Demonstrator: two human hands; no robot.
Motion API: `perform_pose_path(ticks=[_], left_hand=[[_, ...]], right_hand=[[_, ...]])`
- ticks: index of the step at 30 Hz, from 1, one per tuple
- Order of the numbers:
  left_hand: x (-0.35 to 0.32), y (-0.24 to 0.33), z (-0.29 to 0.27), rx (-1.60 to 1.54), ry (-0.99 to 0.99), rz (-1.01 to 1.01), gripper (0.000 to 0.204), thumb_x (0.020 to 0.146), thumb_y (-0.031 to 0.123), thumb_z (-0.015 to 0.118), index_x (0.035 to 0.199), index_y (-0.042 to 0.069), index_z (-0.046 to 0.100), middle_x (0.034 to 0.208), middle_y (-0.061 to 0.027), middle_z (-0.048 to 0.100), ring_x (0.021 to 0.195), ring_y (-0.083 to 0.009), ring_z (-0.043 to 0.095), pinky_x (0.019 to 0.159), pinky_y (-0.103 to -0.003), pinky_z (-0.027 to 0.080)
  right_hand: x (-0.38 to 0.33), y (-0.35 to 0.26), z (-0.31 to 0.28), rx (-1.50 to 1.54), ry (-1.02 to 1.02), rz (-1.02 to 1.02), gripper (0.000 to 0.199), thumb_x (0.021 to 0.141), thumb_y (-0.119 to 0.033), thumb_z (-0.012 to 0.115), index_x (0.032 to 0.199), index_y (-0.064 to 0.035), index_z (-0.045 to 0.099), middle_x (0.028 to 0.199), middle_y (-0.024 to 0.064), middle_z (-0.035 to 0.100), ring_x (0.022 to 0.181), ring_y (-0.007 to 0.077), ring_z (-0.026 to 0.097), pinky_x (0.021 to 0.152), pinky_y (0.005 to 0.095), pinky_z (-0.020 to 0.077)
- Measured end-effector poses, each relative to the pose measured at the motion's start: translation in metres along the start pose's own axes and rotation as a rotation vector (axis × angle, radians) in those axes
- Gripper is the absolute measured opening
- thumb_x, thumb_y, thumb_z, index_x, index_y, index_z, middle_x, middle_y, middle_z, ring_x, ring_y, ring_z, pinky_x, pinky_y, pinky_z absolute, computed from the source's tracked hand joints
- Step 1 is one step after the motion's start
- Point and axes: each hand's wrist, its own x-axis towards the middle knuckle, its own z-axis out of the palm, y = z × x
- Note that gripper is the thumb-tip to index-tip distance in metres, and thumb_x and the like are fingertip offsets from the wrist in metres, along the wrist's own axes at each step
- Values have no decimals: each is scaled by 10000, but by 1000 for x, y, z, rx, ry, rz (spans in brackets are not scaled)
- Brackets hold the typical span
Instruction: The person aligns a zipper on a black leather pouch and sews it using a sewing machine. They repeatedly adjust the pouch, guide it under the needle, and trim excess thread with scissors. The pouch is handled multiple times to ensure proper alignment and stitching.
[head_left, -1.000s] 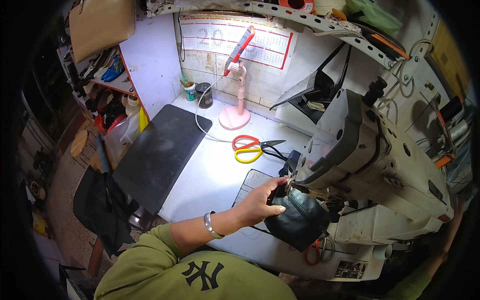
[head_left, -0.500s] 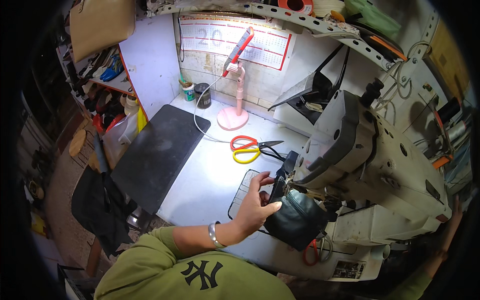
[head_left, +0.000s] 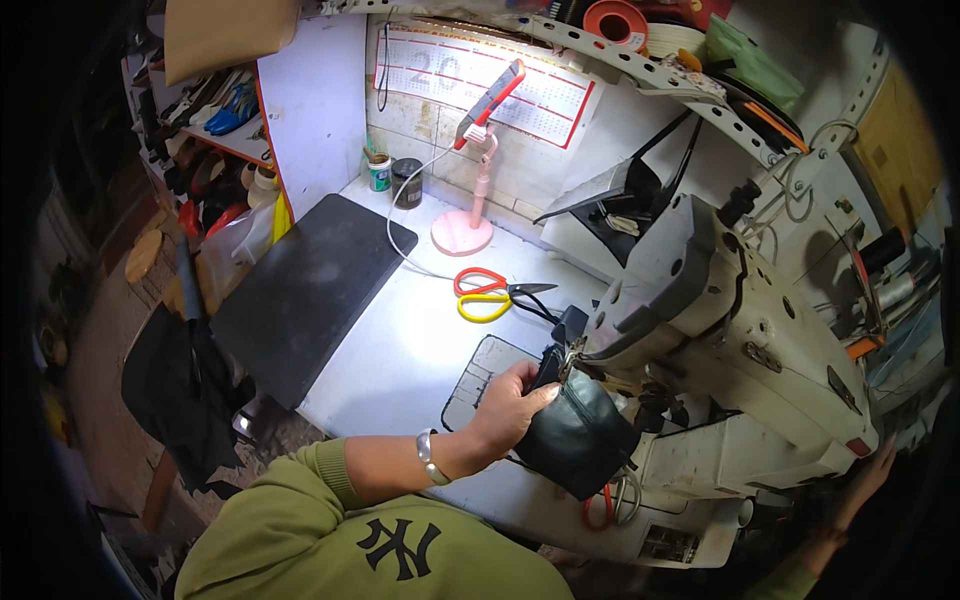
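My left hand pinches the top edge of a dark green leather bag, thumb in front and fingers behind. A zipper runs along the bag. Its edge sits at the needle and presser foot area of a large sewing machine. At the far right, beyond the machine's end, my right hand stretches out its fingers in dim light; I cannot make out what they touch. Red-and-yellow-handled scissors lie on the table behind the bag.
A pink lamp stand with a lit lamp stands at the back, beside two small jars. A black mat covers the table's left part. Red-handled scissors lie beneath the bag. Spools and a metal shelf rail hang overhead.
My left hand's fingers have closed down on the bag's edge, where they were raised and curled before. The bag has shifted slightly. My right hand stays by the machine's end.
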Motion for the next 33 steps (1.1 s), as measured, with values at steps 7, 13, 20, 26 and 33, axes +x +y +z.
perform_pose_path(ticks=[7, 13, 20, 26, 33], left_hand=[[-11, 5, -11, -40, -194, -164, 113, 908, 112, 635, 957, 25, 581, 835, 10, 585, 740, -53, 517, 683, -214, 448], [-7, 21, -55, 337, -480, -206, 138, 891, 130, 663, 956, 32, 591, 827, 26, 574, 771, -48, 498, 701, -223, 438], [5, 55, -124, 780, -655, -324, 166, 876, 62, 675, 987, -1, 570, 812, 28, 595, 784, -51, 497, 720, -228, 437], [-9, 15, -101, 870, -597, -67, 312, 839, 73, 693, 1113, 21, 553, 913, -83, 669, 843, -150, 581, 809, -293, 463], [-29, 16, -103, 760, -475, 104, 446, 809, 11, 673, 1217, 76, 507, 1041, -74, 598, 823, -173, 504, 796, -298, 440]], right_hand=[[29, 86, -28, -405, 121, -201, 484, 1016, -374, 434, 1295, 11, 523, 1257, 220, 580, 1114, 300, 584, 889, 362, 472], [102, 90, -46, -713, -334, -397, 471, 991, -316, 475, 1361, -26, 496, 1298, 214, 539, 1136, 331, 569, 896, 394, 504], [-61, -21, 10, -263, 348, -471, 413, 998, -300, 491, 1269, -1, 582, 1272, 153, 591, 1133, 252, 571, 972, 346, 442], [-362, -17, 134, -334, -854, -884, 363, 768, -52, 668, 1111, -12, 553, 1103, 156, 591, 1028, 374, 553, 870, 438, 457], [-433, 0, 173, -563, -1131, -354, 456, 738, -26, 653, 1172, -7, 514, 1031, 158, 516, 996, 366, 520, 835, 428, 452]])
